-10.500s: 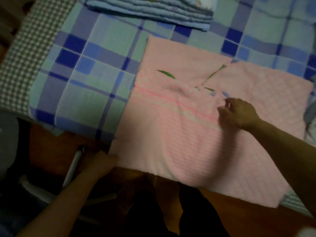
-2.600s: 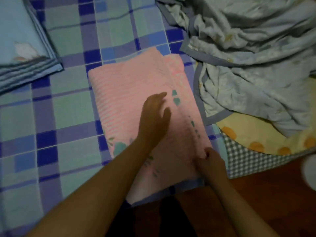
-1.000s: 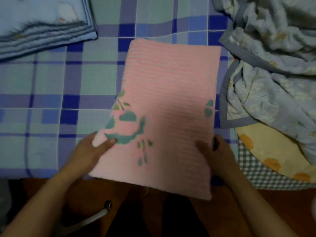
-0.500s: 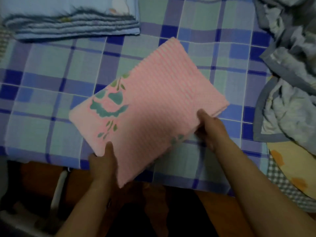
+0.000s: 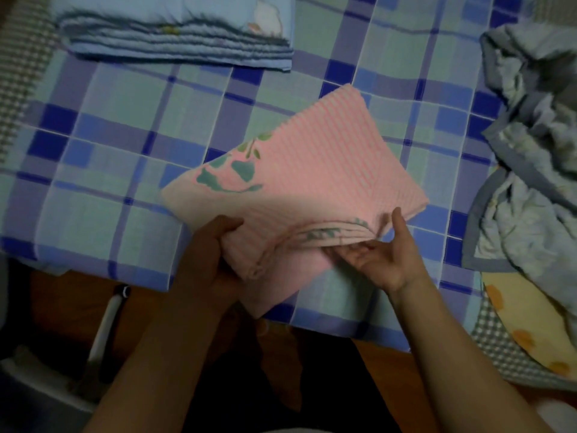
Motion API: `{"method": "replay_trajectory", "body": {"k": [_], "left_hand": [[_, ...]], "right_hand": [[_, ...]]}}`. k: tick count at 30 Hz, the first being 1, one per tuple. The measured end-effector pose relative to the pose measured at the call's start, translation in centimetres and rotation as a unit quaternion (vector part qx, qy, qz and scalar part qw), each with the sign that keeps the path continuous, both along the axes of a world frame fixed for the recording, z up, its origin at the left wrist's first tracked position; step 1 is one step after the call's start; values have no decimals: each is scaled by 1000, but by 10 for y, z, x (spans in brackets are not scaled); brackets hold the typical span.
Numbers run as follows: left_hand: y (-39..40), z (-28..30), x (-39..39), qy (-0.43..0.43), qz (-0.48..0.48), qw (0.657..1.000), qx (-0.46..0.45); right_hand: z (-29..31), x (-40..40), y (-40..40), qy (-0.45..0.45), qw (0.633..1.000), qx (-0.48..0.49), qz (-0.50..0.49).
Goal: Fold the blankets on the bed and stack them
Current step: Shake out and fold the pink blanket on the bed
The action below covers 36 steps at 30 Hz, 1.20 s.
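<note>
Bed sheet [image 5: 118, 126]: blue, green and purple plaid, fills most of the frame from the top edge to the near edge of the bed in the lower middle.
Crumpled blanket [image 5: 530, 157]: pale grey-blue with a darker grey border, unfolded, heaped along the right edge of the frame from top to lower right.
Folded blue blanket [image 5: 175, 42]: layered stack in the upper left, lying flat on the sheet, well apart from the pink one.
Pink blanket [image 5: 312, 176]: ribbed pink with green leaf print, folded into a thick rectangle, in the centre of the frame, turned diagonally; its far corner points to the upper right and its near corner hangs over the bed edge at lower centre. Folded layers show along its near right side.
Yellow cloth [image 5: 512, 323]: with orange spots, lower right, under the crumpled blanket and on a grey checked cloth [image 5: 496, 354].
Left hand [image 5: 209, 257]: lower centre, fingers closed round the near left edge of the pink blanket, thumb on top, fingers beneath.
Right hand [image 5: 384, 257]: just right of centre, palm up, fingers spread and slid under the layered edge, thumb raised against the blanket's right corner.
Floor [image 5: 62, 295]: reddish-brown, dim, along the bottom left.
</note>
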<state>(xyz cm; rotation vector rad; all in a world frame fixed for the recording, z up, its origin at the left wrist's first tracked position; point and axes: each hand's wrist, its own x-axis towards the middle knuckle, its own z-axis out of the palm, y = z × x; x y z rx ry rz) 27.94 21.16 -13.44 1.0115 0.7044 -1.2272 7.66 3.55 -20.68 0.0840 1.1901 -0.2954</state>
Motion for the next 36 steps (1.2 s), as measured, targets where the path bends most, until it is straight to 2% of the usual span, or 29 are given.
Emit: {"method": "replay_trajectory", "body": {"k": [2, 4, 8, 10, 13, 15, 17, 19, 20, 22, 24, 25, 26, 28, 30, 32, 35, 36], "left_hand": [[9, 2, 6, 18, -27, 999, 6], [19, -2, 5, 29, -49, 998, 26], [30, -12, -7, 35, -58, 993, 93], [35, -22, -13, 34, -48, 992, 113], [39, -27, -21, 1, -36, 994, 105], [47, -38, -27, -27, -32, 991, 125], [57, -60, -35, -25, -50, 978, 199], [57, -80, -49, -27, -103, 966, 234], [59, -92, -56, -44, -142, 957, 249], [62, -112, -64, -95, -224, 927, 287], [76, -148, -66, -124, -246, 912, 305], [77, -156, -66, -131, -236, 907, 324], [74, -156, -65, -144, -229, 900, 342], [60, -141, -71, -152, -153, 904, 370], [50, -131, -83, -142, -95, 916, 364], [44, -123, -94, -134, -90, 925, 343], [39, -98, -109, -243, -54, 897, 364], [39, -89, -113, -271, -41, 894, 355]], "right_hand": [[3, 3, -23, -47, 997, -27, -54], [-2, 10, -46, -31, 995, -51, -76], [2, 39, -68, 158, 982, -98, -32], [18, 59, -78, 214, 965, -150, -1], [33, 69, -94, 156, 956, -249, -1], [31, 63, -101, 119, 956, -267, -20], [6, 45, -101, 172, 950, -259, -7], [-24, 15, -90, 271, 922, -265, 71], [-38, 1, -84, 331, 891, -280, 135], [-59, -19, -79, 426, 800, -337, 255], [-86, -31, -97, 466, 769, -337, 281], [-105, -38, -110, 472, 779, -322, 258], [-115, -40, -118, 462, 806, -290, 230], [-135, -44, -126, 399, 866, -247, 169], [-130, -32, -121, 377, 890, -222, 124], [-93, -10, -104, 396, 892, -187, 108], [-75, -1, -93, 471, 844, -205, 155], [-74, -3, -90, 462, 849, -205, 154]]}}
